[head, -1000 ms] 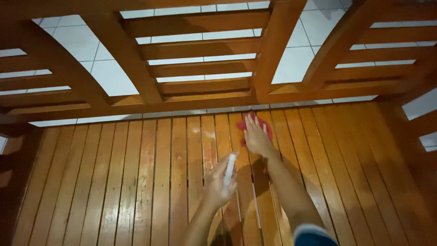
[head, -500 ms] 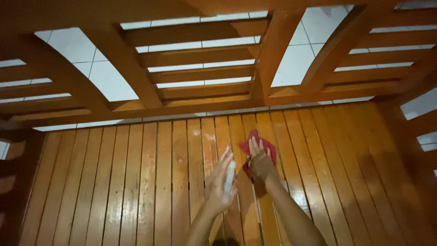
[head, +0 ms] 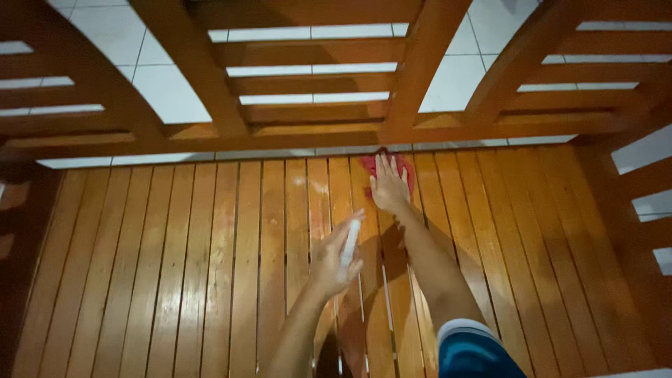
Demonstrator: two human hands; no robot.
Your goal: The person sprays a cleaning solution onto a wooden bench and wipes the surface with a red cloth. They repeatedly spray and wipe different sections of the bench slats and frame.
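Note:
My right hand (head: 388, 185) lies flat on a red cloth (head: 371, 165), pressing it onto the slatted wooden seat (head: 210, 266) close to the backrest. My left hand (head: 332, 259) hovers nearer to me over the middle slats, gripping a small white spray bottle (head: 350, 241) that points away from me. The slats around the cloth look glossy, with a pale wet patch (head: 315, 187) just left of it. Most of the cloth is hidden under my palm.
A wooden backrest (head: 308, 119) with horizontal rails and slanted posts rises beyond the seat, and white floor tiles (head: 168, 98) show through its gaps. Dark wooden armrest parts border the seat at left (head: 21, 210) and right (head: 630, 189).
My right hand has pushed the red cloth away from me, up to the seat's back edge, after pulling it nearer half a second ago. The left hand keeps the bottle in about the same place.

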